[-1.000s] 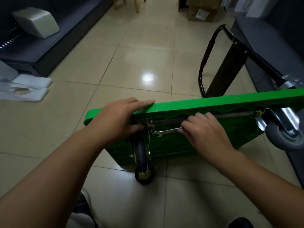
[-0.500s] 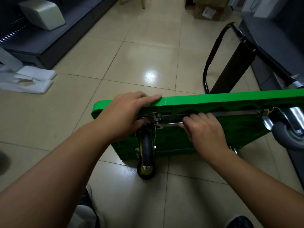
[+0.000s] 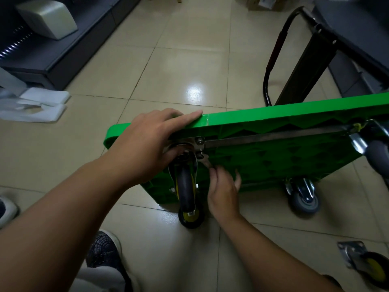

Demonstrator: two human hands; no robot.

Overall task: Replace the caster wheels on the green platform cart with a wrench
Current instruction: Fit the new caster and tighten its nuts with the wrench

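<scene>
- Pinching the wrench (image 3: pixel 205 161) near its head, our right hand (image 3: pixel 224 192) has its fingers curled round the tool. The wrench's end sits at the lower bolt (image 3: pixel 200 155) of the caster plate.
- Our left hand (image 3: pixel 147 144) lies with fingers straight along the top rim of the green platform cart (image 3: pixel 273 119), thumb tucked beneath by the plate, and we judge it is steadying the cart.
- The cart stands on its edge on the floor (image 3: pixel 168 70), with its underside facing us.
- The yellow-hubbed caster (image 3: pixel 187 186) beside the wrench sits on the near corner. We cannot tell whether its bolt is being tightened or loosened.
- A loose caster (image 3: pixel 366 264), also yellow-hubbed, lies on the floor at lower right, well apart from the cart.
- Two grey casters (image 3: pixel 305 197) are mounted at the far end.
- We judge the job no more than midway. One corner is in hand, one wheel lies unmounted, and the fourth corner is hidden. If yellow marks the replacements, both grey wheels are left to change.
</scene>
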